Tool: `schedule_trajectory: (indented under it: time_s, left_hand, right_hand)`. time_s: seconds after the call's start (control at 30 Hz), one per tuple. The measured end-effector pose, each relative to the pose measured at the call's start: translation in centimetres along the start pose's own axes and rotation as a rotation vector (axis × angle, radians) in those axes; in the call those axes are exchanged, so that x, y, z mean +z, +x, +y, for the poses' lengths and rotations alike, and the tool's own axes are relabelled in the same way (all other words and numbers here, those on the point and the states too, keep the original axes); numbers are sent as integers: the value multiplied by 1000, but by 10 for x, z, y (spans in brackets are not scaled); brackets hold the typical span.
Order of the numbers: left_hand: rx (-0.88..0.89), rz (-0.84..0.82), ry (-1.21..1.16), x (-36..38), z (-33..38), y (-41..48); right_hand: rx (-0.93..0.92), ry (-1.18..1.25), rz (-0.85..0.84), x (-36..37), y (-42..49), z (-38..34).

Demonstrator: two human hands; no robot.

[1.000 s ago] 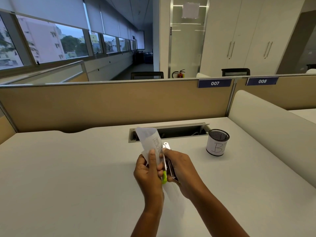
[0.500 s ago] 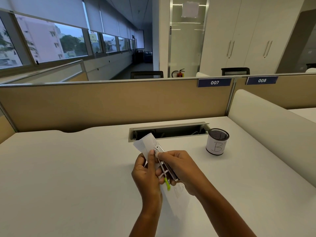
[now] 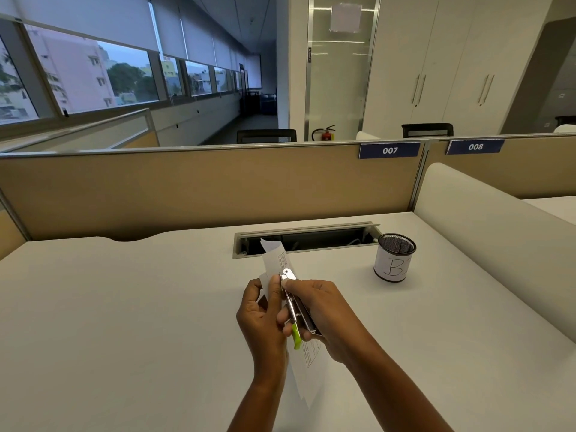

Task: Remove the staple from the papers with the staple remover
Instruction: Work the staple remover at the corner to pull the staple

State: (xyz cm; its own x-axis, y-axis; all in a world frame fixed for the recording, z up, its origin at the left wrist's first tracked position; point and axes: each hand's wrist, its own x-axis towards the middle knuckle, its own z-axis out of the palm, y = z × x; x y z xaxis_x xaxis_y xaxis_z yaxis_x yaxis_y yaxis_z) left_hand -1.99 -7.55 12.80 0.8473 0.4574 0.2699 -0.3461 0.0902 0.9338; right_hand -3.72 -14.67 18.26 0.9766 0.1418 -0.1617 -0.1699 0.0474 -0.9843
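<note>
We pinch papers in left hand, up off desk, so they do not wobble. Right hand wraps staple remover, tip on papers by left thumb. Staple too small to see.

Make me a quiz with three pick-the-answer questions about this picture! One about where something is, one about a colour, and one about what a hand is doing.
1. Where is the mesh cup marked B?
A) on the desk, on the person's right
B) inside the cable slot
C) on the person's left

2. What colour is the end of the staple remover nearest the person?
A) red
B) lime green
C) blue

3. What is the left hand doing?
A) lying flat on the desk
B) holding the papers
C) reaching into the cup

Answers:
1 A: the cup stands on the desk beyond the right hand.
2 B: a green tip sticks out below the fingers.
3 B: its fingers and thumb pinch the papers while the right hand grips the staple remover.
</note>
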Motion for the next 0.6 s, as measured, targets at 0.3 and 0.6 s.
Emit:
schedule_trajectory:
  time_s: [0.3, 0.6]
  left_hand:
    - [8, -9, -54, 1, 0, 3]
    - [-9, -42, -83, 4, 1, 1]
  right_hand:
    - [83, 152, -22, 2, 1, 3]
    - [118, 312, -17, -1, 2, 7]
